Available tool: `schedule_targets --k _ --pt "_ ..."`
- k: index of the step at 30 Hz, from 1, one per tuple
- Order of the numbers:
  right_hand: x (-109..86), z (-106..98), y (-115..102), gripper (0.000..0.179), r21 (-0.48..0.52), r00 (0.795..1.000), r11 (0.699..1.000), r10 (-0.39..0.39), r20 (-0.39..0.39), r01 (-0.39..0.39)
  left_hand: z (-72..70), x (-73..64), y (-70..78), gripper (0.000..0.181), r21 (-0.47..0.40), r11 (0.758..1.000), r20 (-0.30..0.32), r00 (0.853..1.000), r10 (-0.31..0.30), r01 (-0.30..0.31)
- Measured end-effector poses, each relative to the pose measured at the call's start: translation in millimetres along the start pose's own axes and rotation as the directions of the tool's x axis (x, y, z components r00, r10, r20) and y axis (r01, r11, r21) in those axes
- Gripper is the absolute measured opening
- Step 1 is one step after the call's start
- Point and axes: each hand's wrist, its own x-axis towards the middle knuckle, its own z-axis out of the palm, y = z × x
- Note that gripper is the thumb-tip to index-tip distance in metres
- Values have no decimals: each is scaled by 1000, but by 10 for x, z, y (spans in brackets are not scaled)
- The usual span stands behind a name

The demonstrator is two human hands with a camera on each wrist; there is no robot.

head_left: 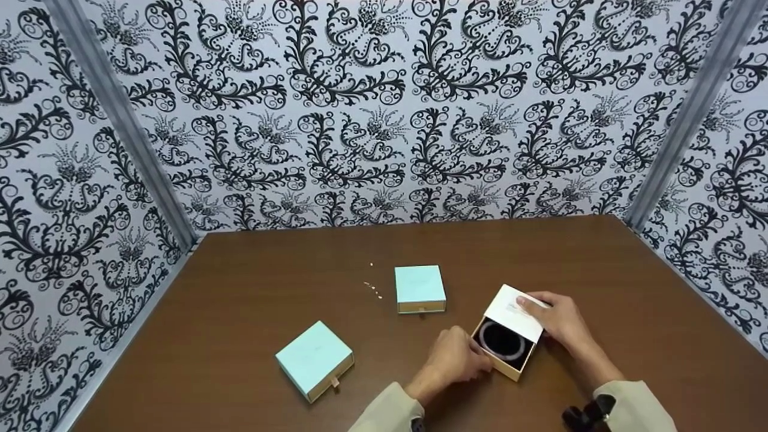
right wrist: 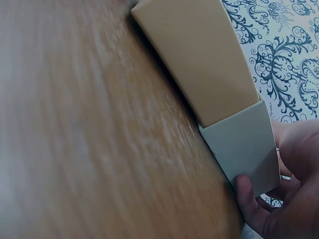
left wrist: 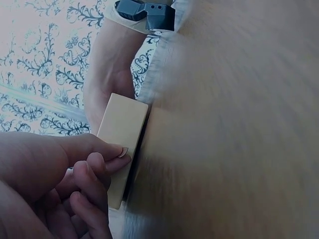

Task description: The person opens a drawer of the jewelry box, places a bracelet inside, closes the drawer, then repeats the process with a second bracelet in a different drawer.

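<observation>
At the right of the head view a white box sleeve (head_left: pixel 515 312) lies partly slid off its tan drawer (head_left: pixel 505 367). Inside the drawer a pale ring-shaped bracelet (head_left: pixel 483 332) rests on black padding. My left hand (head_left: pixel 454 358) is at the drawer's front end; in the left wrist view its thumb and finger pinch a small pull tab (left wrist: pixel 124 152) there. From the far side my right hand (head_left: pixel 561 318) grips the sleeve, thumb on top. The right wrist view shows a fingertip against the sleeve's side, with the drawer sticking out of it.
Two mint-green drawer boxes stand on the brown table (head_left: pixel 252 270): a nearer-left box (head_left: pixel 315 357) with a small tab, and a box (head_left: pixel 419 285) near the middle. Several tiny white bits (head_left: pixel 373 289) lie left of the middle box. Patterned walls (head_left: pixel 360 120) enclose the table's back and sides.
</observation>
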Motion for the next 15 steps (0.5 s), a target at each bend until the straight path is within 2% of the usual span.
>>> schedule_targets --k 9,15 --pt "7 -9 4 59 -25 999 999 -30 -17 30 -9 40 39 17 46 999 12 1000 -18 17" --pt "1 -8 1 59 -42 999 999 -35 -12 34 8 58 49 16 45 999 12 1000 -26 26"
